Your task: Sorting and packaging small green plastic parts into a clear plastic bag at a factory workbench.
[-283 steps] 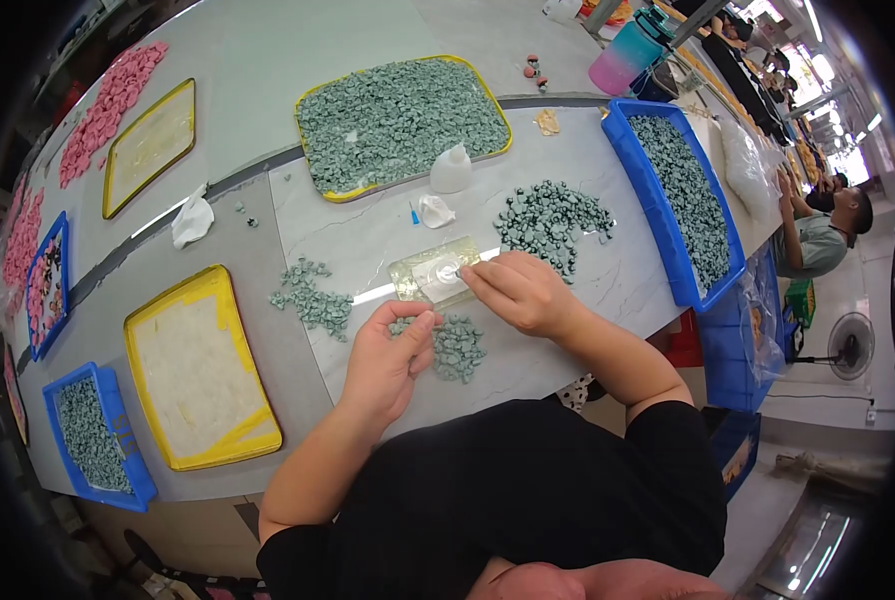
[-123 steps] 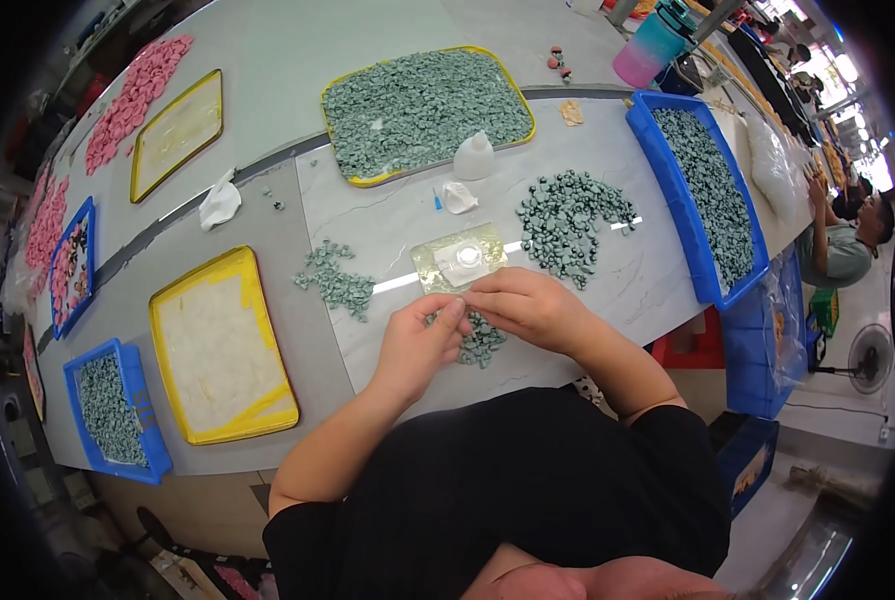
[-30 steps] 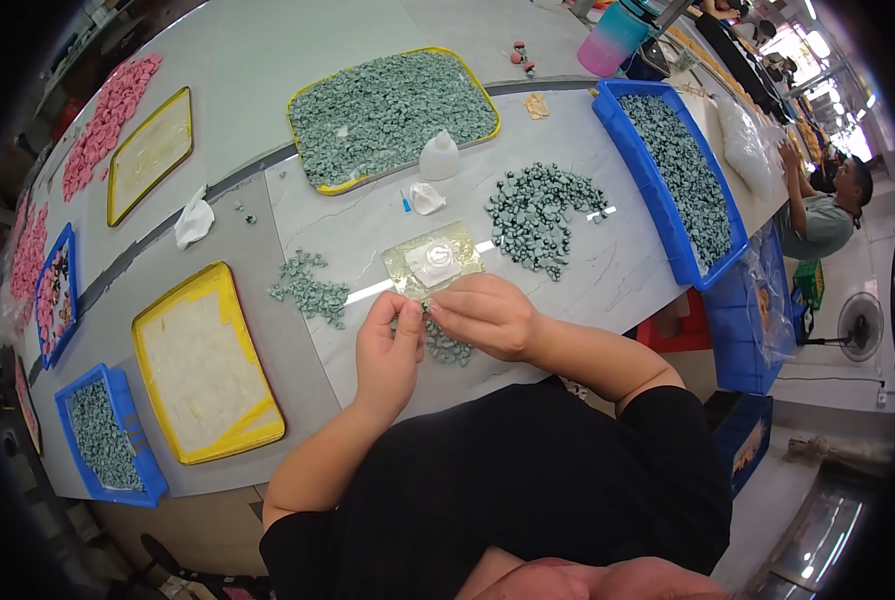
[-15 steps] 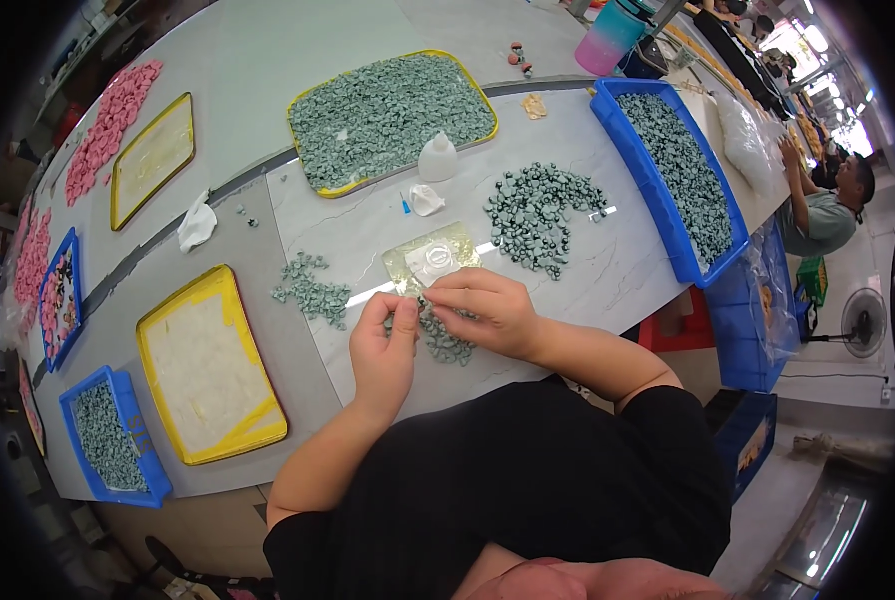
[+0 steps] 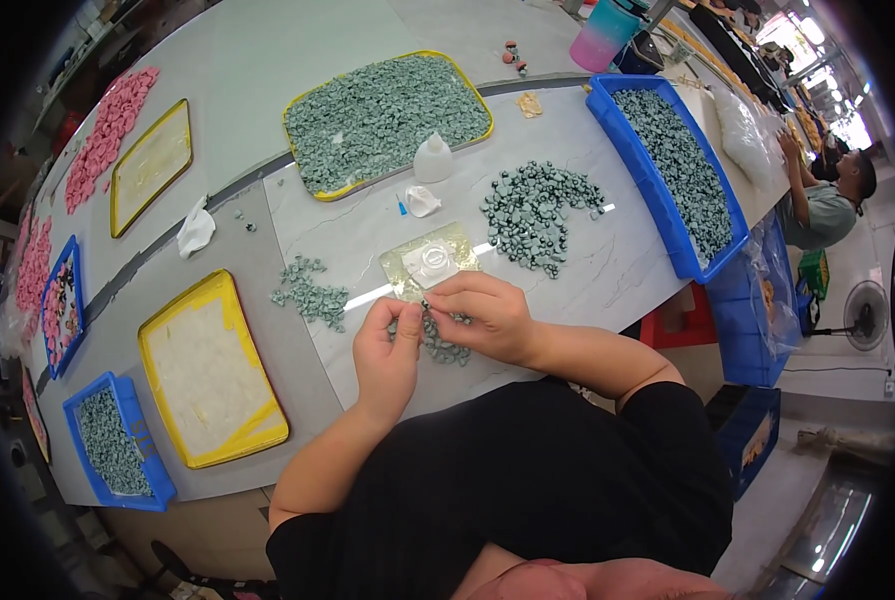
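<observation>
My left hand (image 5: 389, 350) and my right hand (image 5: 488, 315) meet above the table at its near side. Both are closed in a pinch, fingertips together over a small green piece (image 5: 427, 306) that is mostly hidden. Just beyond them lies a yellowish translucent sheet (image 5: 400, 263) with a small clear round dish (image 5: 435, 261) on it. Loose green pieces (image 5: 448, 352) lie under and beside my right hand. To the left is a small heap of dull green pieces (image 5: 311, 291); on the right, a larger spread of green pieces (image 5: 541, 215) with shiny dark parts.
A white squeeze bottle (image 5: 434, 162) stands by a yellow-rimmed tray (image 5: 290, 120) full of green pieces. Blue bins of green pieces stand right (image 5: 658, 190) and far left (image 5: 158, 478). A bare yellow-edged tray (image 5: 208, 375) lies left; pink pieces (image 5: 108, 135) beyond. A person (image 5: 818, 205) works at right.
My hands stay together at nearly the same place, with only slight finger movement over the small green piece. The whole view has shifted very slightly.
</observation>
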Demonstrator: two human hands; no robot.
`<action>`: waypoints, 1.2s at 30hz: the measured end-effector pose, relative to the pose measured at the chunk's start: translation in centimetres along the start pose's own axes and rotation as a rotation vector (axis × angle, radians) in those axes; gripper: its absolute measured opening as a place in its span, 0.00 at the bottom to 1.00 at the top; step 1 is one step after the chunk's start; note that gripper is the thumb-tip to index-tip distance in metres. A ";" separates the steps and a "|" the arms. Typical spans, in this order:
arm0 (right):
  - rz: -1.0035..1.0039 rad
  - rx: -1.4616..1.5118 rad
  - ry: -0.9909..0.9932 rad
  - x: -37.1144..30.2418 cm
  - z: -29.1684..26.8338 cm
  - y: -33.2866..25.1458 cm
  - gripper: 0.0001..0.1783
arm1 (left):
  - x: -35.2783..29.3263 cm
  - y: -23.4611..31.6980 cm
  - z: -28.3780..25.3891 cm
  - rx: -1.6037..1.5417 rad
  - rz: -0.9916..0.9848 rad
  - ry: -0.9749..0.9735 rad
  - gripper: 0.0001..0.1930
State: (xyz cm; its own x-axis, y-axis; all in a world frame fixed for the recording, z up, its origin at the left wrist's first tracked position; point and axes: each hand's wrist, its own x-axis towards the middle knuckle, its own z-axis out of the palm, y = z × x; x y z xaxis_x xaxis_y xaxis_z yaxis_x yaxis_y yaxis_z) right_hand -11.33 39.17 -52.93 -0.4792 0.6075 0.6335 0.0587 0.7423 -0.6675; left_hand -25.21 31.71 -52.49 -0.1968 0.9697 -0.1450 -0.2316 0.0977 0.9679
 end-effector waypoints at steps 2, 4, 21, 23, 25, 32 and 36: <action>0.010 -0.004 0.005 0.0 0.0 0.0 0.11 | 0.0 0.0 0.1 0.018 0.009 0.005 0.10; 0.021 -0.008 0.010 0.0 -0.1 -0.1 0.10 | 0.1 0.0 0.3 0.006 -0.014 0.013 0.10; 0.225 -0.337 -0.210 2.5 -7.1 3.2 0.08 | 0.3 -0.5 0.9 0.319 -0.159 -0.109 0.10; 0.229 -0.443 -0.294 1.7 -7.9 4.1 0.09 | 0.5 -0.4 1.1 0.344 -0.151 -0.117 0.10; 0.232 -0.548 -0.378 1.6 -8.2 4.3 0.10 | 0.6 0.2 1.2 0.256 -0.199 -0.127 0.10; 0.170 -0.676 -0.492 2.1 -6.5 4.9 0.09 | 1.5 1.2 -0.2 -0.337 -0.424 -0.043 0.09; 0.166 -0.653 -0.458 2.5 -5.6 5.1 0.05 | 1.4 1.5 -0.8 -0.392 -0.429 -0.058 0.10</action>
State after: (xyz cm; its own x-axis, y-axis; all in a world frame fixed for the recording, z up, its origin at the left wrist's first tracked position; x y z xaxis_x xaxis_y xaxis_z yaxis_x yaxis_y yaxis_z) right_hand -7.33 46.00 -52.56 -0.7216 0.6534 0.2288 0.5918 0.7537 -0.2859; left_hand -26.60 33.02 -51.37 0.0427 0.8733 -0.4853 -0.6164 0.4052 0.6751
